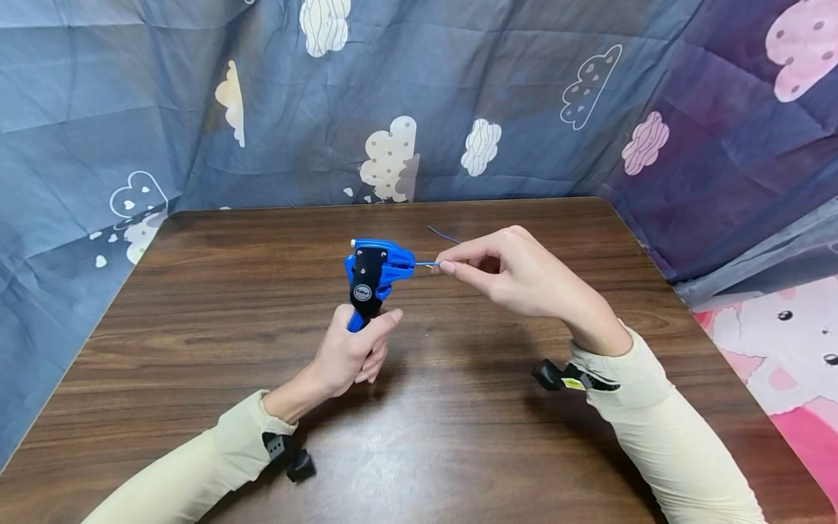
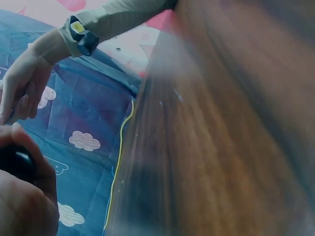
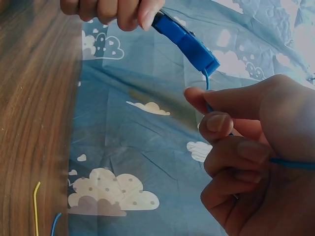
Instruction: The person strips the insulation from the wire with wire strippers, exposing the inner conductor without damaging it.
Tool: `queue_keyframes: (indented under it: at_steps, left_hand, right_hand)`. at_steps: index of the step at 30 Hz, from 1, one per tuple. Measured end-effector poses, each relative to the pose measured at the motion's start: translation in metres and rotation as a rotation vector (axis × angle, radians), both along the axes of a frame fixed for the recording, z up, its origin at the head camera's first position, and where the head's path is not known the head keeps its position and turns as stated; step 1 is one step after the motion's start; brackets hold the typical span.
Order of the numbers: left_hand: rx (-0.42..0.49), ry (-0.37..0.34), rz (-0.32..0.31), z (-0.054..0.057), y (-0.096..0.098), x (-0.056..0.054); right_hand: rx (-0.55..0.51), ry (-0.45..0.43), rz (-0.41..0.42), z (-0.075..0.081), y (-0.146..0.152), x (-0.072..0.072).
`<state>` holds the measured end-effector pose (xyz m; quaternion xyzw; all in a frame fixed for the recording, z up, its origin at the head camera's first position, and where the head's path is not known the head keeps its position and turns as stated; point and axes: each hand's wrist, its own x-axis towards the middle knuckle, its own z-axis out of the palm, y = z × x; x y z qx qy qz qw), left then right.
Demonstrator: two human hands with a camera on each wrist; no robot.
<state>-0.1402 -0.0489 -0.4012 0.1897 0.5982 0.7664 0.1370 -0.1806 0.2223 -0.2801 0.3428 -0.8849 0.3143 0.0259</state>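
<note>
My left hand [image 1: 350,353] grips the handle of a blue and black wire stripper [image 1: 369,269], which stands upright above the table with its nose toward the right. Between thumb and forefinger, my right hand [image 1: 533,280] pinches a thin blue wire [image 1: 425,263] close to that nose. The wire's end enters the nose of the stripper, as the right wrist view also shows. From there the blue wire [image 3: 290,163] runs through the curled fingers and across the right palm. Only the back part of the left hand [image 2: 29,196] shows in its own wrist view.
A yellow wire [image 3: 36,209] and another piece of blue wire [image 3: 55,224] lie on the brown wooden table [image 1: 216,306]. Patterned cloth curtains [image 1: 275,109] stand behind the table and along its sides. Each wrist wears a small black camera.
</note>
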Motion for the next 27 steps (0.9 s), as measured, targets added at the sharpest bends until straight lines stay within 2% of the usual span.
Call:
queue_keyframes:
  at_steps: [8,12,20,27]
  left_hand:
    - [0.053,0.036,-0.117,0.0006,0.0030,-0.0012]
    - [0.062,0.044,-0.156,0.0007,0.0038,-0.0021]
    - [0.035,0.041,-0.146,-0.0004,0.0029,-0.0026]
    - [0.076,0.030,-0.136,-0.0016,0.0029,-0.0030]
  right_hand:
    - [-0.017,0.021,-0.002,0.0039,0.0035,0.0004]
    - [-0.031,0.038,-0.027,0.0067,0.0060,0.0008]
    - [-0.023,0.046,-0.044,0.0066,0.0061,-0.0008]
    - [-0.015,0.071,-0.072,0.0064,0.0095,-0.0020]
